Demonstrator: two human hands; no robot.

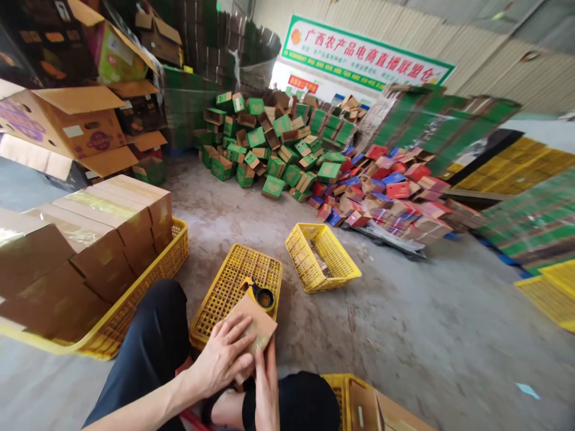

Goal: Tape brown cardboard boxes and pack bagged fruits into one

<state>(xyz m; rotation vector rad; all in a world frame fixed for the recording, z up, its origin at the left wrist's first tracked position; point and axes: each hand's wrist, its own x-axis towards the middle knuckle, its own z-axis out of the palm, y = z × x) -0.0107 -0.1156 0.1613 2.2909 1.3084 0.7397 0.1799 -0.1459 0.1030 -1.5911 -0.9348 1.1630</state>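
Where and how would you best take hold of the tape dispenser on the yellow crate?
Grip the tape dispenser by its rounded end, probably from above and the right: that end shows clear, while the cardboard box under the left hand and against the right hand screens its near side.

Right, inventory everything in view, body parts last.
Small carton: one, brown, under left hand
Tape dispenser: one, orange-black, on middle crate
Middle crate: one, yellow, front centre
Open crate: one, yellow, farther right
Large crate: one, yellow, left
Stacked cartons: several, brown, in large crate
Near crate: one, yellow, bottom
Loose boxes: dozens, green, red, blue, heaped behind
Big boxes: several, brown or black, upper left
Stacks: several, green or yellow, background
Banner: one, white-green, back wall
Scrap: one, pale blue, right floor
Legs: two, dark trousers, bottom
Left hand: one, bare, atop carton
Right hand: one, bare, carton's edge
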